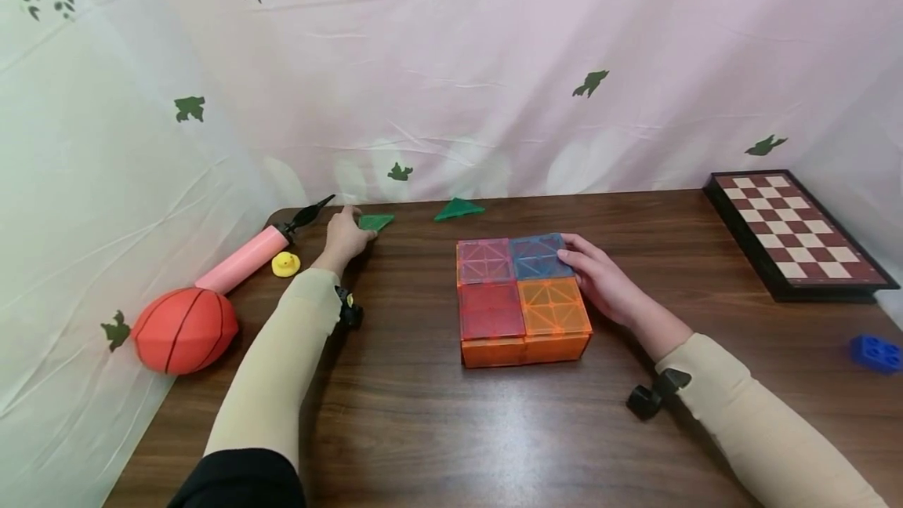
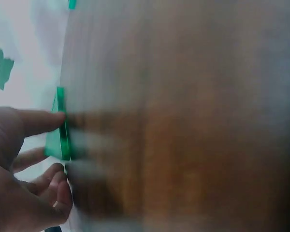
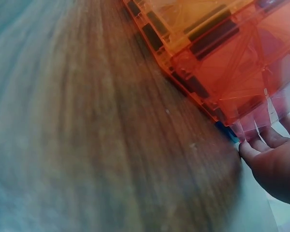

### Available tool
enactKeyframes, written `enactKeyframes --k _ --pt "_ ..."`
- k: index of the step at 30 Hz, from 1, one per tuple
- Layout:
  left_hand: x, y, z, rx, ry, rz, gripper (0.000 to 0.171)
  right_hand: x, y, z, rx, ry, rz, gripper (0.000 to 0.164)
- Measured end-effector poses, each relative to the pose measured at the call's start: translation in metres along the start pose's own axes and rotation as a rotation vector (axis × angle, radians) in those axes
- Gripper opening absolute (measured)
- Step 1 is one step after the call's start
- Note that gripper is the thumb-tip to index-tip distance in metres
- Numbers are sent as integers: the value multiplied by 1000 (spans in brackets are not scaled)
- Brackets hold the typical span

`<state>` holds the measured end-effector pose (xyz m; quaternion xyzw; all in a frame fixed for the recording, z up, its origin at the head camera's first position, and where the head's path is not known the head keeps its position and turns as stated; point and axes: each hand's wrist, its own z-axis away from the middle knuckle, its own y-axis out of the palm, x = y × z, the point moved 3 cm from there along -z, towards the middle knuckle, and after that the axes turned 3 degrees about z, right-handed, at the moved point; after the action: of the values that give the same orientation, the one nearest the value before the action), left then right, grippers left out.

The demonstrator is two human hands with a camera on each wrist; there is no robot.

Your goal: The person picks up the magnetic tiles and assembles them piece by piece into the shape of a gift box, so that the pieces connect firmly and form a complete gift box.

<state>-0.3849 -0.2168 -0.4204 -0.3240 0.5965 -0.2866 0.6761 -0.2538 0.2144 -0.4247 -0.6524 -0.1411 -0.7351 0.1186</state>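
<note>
My left hand [image 1: 346, 235] reaches to the table's back left and pinches a green triangular magnetic tile [image 1: 376, 222]. In the left wrist view that green tile [image 2: 63, 128] stands edge-on, a fingertip on its near side and another finger behind it. Near mid-table sits a box of translucent magnetic tiles [image 1: 525, 347], its top made of pink, red, orange squares and a blue one [image 1: 539, 255]. My right hand [image 1: 603, 277] holds the box at its back right corner, thumb over the blue square. The right wrist view shows fingertips against a pinkish wall [image 3: 249, 128].
Another green triangular tile [image 1: 460, 209] lies by the back edge. At left are a red ball [image 1: 185, 332], a pink pump [image 1: 243, 259] and a yellow duck [image 1: 285, 264]. A chessboard [image 1: 800, 230] and a blue brick [image 1: 876, 353] lie at right.
</note>
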Motion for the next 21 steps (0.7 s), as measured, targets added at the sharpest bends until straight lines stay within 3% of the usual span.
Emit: enactKeyframes --k 6,11,15,21 --pt "-8 -1 15 -77 57 97 44 0 1 0 3 -9 3 47" --pt "-29 -4 34 -101 130 151 30 -1 1 0 5 -7 3 47" --pt "-59 -6 61 -51 256 209 26 -1 2 0 5 -6 -4 46" --pt "-108 -4 113 47 493 297 19 -1 2 0 1 -12 1 45"
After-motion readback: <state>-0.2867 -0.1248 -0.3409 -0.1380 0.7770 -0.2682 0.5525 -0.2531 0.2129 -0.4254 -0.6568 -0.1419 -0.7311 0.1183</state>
